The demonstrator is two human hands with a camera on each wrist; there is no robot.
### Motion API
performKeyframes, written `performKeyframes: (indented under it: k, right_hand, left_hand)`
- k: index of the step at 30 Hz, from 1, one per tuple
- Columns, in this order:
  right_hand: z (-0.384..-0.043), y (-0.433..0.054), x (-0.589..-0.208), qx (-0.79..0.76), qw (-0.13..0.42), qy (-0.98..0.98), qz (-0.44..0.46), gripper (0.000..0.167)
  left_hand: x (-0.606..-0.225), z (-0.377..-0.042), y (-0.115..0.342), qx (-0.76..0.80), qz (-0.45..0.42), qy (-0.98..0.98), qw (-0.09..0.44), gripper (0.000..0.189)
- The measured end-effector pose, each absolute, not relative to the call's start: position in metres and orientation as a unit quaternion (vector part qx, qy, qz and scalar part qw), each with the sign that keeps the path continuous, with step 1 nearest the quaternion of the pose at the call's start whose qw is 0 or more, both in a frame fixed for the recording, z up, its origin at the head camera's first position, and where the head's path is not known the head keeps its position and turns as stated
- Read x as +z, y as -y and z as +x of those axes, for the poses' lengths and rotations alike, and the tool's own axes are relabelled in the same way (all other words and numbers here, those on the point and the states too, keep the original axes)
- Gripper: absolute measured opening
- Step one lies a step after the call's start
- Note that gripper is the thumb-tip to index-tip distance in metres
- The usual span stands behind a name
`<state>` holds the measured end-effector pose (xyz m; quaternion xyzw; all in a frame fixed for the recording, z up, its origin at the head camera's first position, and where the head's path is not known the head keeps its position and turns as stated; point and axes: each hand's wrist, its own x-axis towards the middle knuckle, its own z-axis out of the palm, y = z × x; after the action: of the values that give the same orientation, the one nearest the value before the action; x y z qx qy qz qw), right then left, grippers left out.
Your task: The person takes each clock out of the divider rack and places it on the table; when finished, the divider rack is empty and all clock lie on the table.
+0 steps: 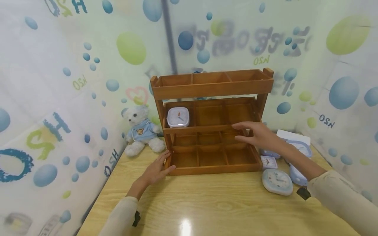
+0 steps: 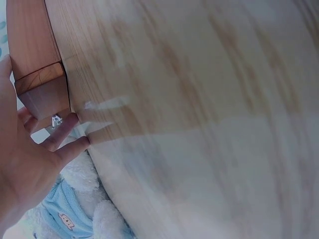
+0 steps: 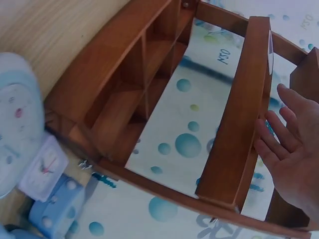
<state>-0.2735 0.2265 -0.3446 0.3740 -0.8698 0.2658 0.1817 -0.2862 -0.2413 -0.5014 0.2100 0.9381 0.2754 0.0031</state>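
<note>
Centrally, in the head view, a three-tier wooden shelf rack (image 1: pixel 212 131) is seen standing on the wooden table (image 1: pixel 206 203), toward the table's far edge. The left hand (image 1: pixel 156 170) is laid against the rack's lower left corner, fingers straight and loosely together, thumb set apart along the front rail. The right hand (image 1: pixel 257 134) is held at the right end of the middle tier, fingers extended and slightly spread, nothing being gripped. A white square clock (image 1: pixel 178 117) is seated in the middle tier's left compartment. A white teddy bear (image 1: pixel 141 134) is placed near the table's far left corner, and several clocks, among them a round pale-blue clock (image 1: pixel 277 181), are grouped by the table's right edge, just beside the rack. From the left wrist view, the left hand's fingers (image 2: pixel 60 129) are shown touching the rack's corner post (image 2: pixel 42 89), with the bear beyond. From the right wrist view, the right hand's fingers (image 3: pixel 279 139) are shown straight and spread, touching a shelf rail (image 3: pixel 244 114).
</note>
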Motion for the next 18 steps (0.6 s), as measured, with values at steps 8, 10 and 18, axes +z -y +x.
performKeyframes:
  k: [8,10,18]
  right_hand:
    - [-0.287,-0.184,-0.325,0.295,0.204,0.845,0.397,0.045]
    - [-0.291,-0.173,-0.321,0.300,0.207,0.840,0.403,0.045]
    - [-0.313,-0.126,-0.303,0.309,0.188,0.843,0.399,0.045]
  left_hand:
    - [-0.503,-0.288,0.243,0.273,0.215,-0.938,0.000,0.082]
    - [-0.503,-0.288,0.243,0.272,0.216,-0.938,-0.002,0.082]
    - [-0.499,-0.285,0.242,0.279,0.214,-0.936,0.002,0.082]
